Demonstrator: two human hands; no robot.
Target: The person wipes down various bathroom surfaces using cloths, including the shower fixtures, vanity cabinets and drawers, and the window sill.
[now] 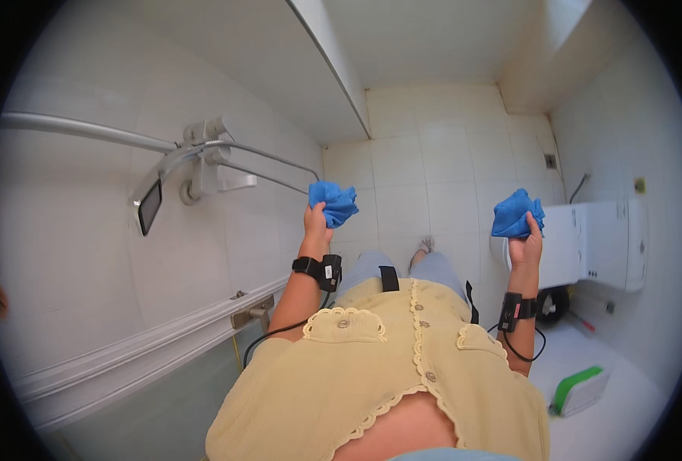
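My left hand grips a crumpled blue cloth, with the thumb on top of it. The cloth is beside the curved metal shower hose; whether they touch I cannot tell. A second blue cloth, folded into a wad, is in my right hand, held in front of the white toilet. Both hands are raised and wide apart, on either side of my body.
On the left wall are a shower mixer, a hand shower and a door frame with a metal latch. A tiled floor lies ahead. At the lower right is a green and white box-shaped item.
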